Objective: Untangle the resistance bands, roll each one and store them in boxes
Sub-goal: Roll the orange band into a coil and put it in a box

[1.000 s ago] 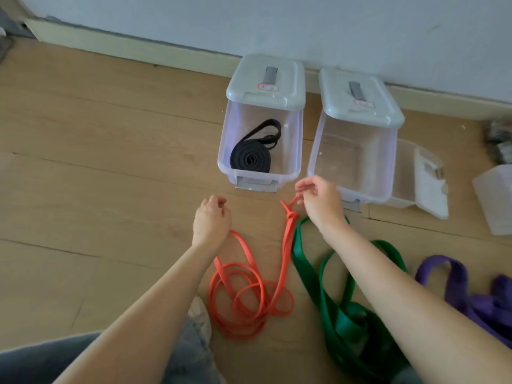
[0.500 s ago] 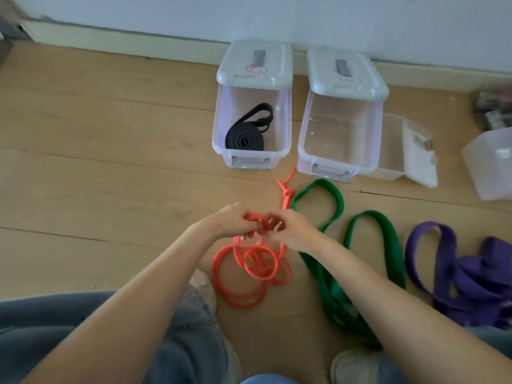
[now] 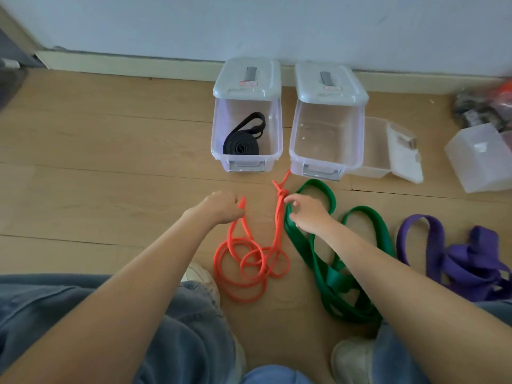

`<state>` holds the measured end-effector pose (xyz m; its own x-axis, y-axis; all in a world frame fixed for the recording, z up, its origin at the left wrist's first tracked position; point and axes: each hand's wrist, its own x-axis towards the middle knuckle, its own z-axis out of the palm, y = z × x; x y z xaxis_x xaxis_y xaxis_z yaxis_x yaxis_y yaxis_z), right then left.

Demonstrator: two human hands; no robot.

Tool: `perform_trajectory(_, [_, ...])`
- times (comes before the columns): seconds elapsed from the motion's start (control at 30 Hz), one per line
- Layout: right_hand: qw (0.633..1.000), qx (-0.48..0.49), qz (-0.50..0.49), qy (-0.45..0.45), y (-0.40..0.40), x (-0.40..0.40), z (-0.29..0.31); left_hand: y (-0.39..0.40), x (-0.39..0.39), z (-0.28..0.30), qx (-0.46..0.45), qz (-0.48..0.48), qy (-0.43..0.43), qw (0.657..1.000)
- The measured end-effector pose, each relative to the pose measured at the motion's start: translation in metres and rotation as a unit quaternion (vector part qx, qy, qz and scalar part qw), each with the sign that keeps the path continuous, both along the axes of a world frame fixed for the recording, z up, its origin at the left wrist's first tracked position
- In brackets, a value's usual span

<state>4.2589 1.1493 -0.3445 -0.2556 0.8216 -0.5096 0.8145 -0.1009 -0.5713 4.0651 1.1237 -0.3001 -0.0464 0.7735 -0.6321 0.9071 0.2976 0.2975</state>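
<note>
Light wood plank floor [image 3: 105, 167] throughout. Pale skirting board [image 3: 133, 63] along far edge, white wall [image 3: 249, 20] above. Dark object [image 3: 11, 79] at far left, cut off by frame. Blurred dark-and-orange clutter [image 3: 484, 106] far right. Blue jeans [image 3: 180, 342] and light shoes [image 3: 350, 358] at near edge.

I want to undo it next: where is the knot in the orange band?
In the head view, the knot lies on the floor just before the gap between the two open boxes, beside the right hand and the green band.
</note>
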Motion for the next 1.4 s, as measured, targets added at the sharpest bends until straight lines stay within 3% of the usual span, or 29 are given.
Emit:
perform_trajectory(0.1, [1.0,0.008,0.009,0.02,0.021,-0.011,-0.022,0.005,-0.001,-0.02,0.007,0.018,-0.033,0.999])
perform_trajectory(0.3, [0.991,-0.049,0.077,-0.095,0.047,-0.026,-0.068,0.011,0.003,-0.051,0.023,0.039,-0.051,0.998])
perform_trajectory(0.4, [0.99,0.03,0.12,-0.06,0.038,-0.029,-0.07,0.012,0.008,-0.054,0.027,0.047,-0.064,0.996])
perform_trajectory(0.5, [0.984,0.094,0.147,0.027,0.022,-0.029,-0.047,0.013,0.016,-0.048,0.0,0.053,-0.122,0.991])
perform_trajectory(0.6, [0.978,0.145,0.117,0.089,0.009,-0.014,-0.008,0.012,0.026,-0.029,-0.008,0.072,-0.244,0.967])
perform_trajectory(0.73, [0.972,0.169,0.156,0.039,0.009,0.021,0.063,0.013,0.043,0.021,0.014,0.027,-0.329,0.944])
perform_trajectory(0.9, [0.954,0.241,0.17,-0.052,0.006,0.055,0.158,0.012,0.06,0.098,0.028,-0.167,-0.262,0.95])
perform_trajectory(0.97, [0.954,0.24,0.179,-0.03,0.0,0.063,0.193,0.009,0.065,0.131,0.04,-0.217,-0.263,0.939])
perform_trajectory(1.03, [0.961,0.214,0.172,0.046,-0.01,0.069,0.224,0.003,0.068,0.163,0.067,-0.249,-0.267,0.928])
perform_trajectory(1.13, [0.96,0.151,0.141,0.186,-0.026,0.079,0.262,-0.007,0.066,0.203,0.122,-0.252,-0.298,0.913])
perform_trajectory(1.23, [0.945,0.217,0.071,0.232,-0.035,0.086,0.286,-0.015,0.067,0.227,0.171,-0.24,-0.322,0.9])
perform_trajectory(1.4, [0.923,0.307,-0.009,0.232,-0.037,0.083,0.303,-0.007,0.104,0.225,0.361,-0.214,-0.169,0.892])
